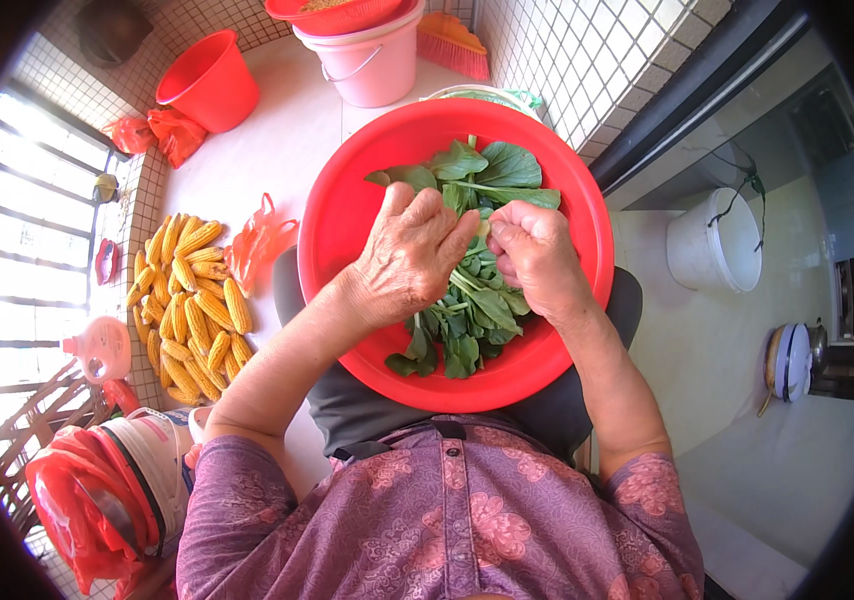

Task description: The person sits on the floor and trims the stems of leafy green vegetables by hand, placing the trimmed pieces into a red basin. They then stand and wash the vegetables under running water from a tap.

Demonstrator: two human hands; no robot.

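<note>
A wide red plastic basin rests on my lap. Leafy green vegetables lie in it, with stems and small leaves heaped in the near half. Larger green leaves spread across the far half. Both of my hands are over the basin's middle, close together. My left hand has its back to the camera, and its thumb and forefinger meet near a small pale green piece. My right hand has curled fingers pinching at that same pale green piece of leaf or stem. The fingertips partly hide it.
Corn cobs lie piled on the floor at left beside a red plastic bag. Beyond the basin are a red bucket, a pink bucket and a broom. A white bucket stands at right.
</note>
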